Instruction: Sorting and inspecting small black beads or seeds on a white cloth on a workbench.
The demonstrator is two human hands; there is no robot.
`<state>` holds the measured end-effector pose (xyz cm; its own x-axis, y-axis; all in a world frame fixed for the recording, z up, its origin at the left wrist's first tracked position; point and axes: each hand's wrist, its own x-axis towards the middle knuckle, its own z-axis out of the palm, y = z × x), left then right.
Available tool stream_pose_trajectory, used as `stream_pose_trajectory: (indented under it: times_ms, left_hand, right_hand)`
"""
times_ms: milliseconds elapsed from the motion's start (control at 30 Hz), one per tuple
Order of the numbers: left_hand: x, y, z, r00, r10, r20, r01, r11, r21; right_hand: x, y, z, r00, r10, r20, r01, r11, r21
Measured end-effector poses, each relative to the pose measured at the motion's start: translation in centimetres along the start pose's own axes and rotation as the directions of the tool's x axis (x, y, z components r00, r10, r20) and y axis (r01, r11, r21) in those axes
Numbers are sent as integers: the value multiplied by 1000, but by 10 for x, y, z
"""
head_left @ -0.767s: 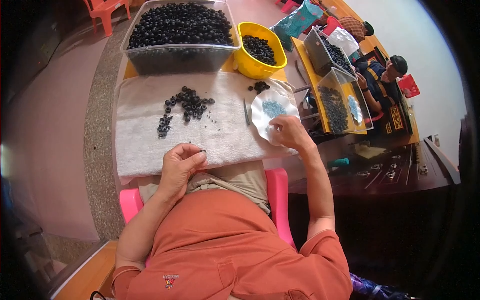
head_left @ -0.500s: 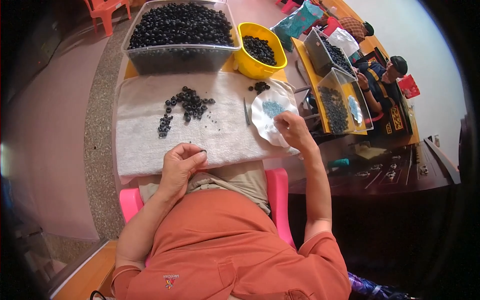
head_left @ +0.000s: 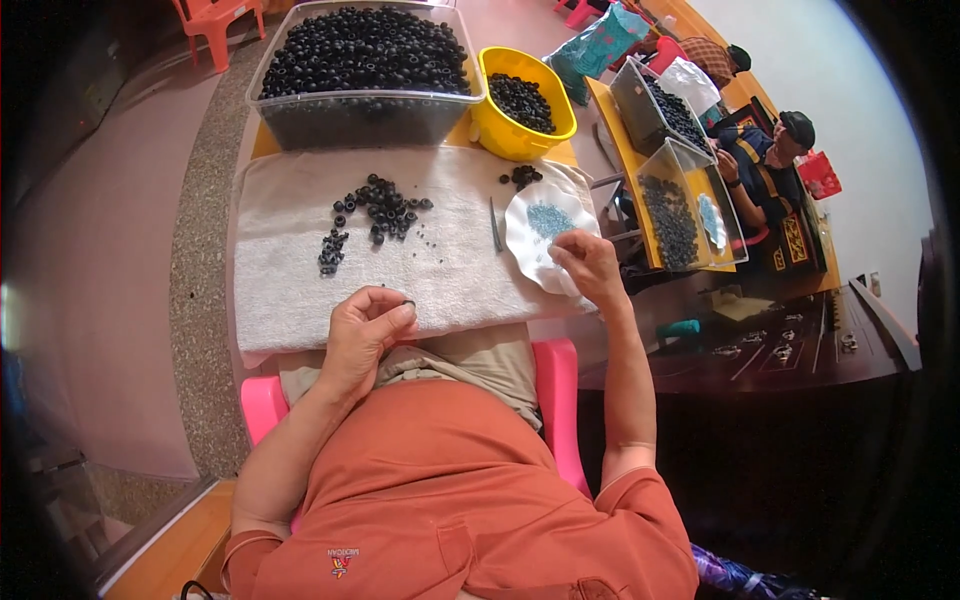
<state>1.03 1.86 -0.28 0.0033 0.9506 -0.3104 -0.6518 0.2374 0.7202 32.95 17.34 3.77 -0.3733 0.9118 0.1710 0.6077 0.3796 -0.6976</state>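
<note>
My left hand (head_left: 366,325) is closed near the front edge of the white towel (head_left: 290,300), a small black bead (head_left: 409,303) pinched between thumb and forefinger. Over the right part of a white scalloped plate (head_left: 521,252), my right hand (head_left: 590,264) has its fingertips pressed together; what they hold, if anything, is too small to see. Tiny pale-blue pieces (head_left: 548,219) lie heaped on that plate. Left of the plate rests a pair of thin metal tweezers (head_left: 495,226). A loose group of black beads (head_left: 385,208) spreads over the towel, with a smaller cluster (head_left: 332,252) beside it.
Behind the towel stand a large clear bin (head_left: 365,118) full of black beads and a yellow basin (head_left: 515,142) with more. A few black beads (head_left: 524,177) lie above the plate. To the right, another person (head_left: 765,165) sits at a table with clear bins (head_left: 665,215).
My right hand has shifted slightly on the plate, with its wrist a little further left. My left hand keeps its pinch on the bead.
</note>
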Motion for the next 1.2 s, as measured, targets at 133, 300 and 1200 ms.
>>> stream_pose_trajectory:
  times_ms: [133, 300, 1200]
  left_hand:
    - [0, 0, 1, 1000, -1, 16, 2, 1000, -21]
    - [-2, 0, 2, 998, -10, 55, 10, 1000, -8]
    - [-3, 2, 4, 992, -94, 85, 88, 993, 75]
  right_hand:
    - [-3, -6, 1, 1000, 12, -16, -11, 997, 77]
    - [-21, -44, 14, 998, 57, -1, -55, 964, 259]
    - [45, -14, 13, 915, -184, 359, 386, 656, -649]
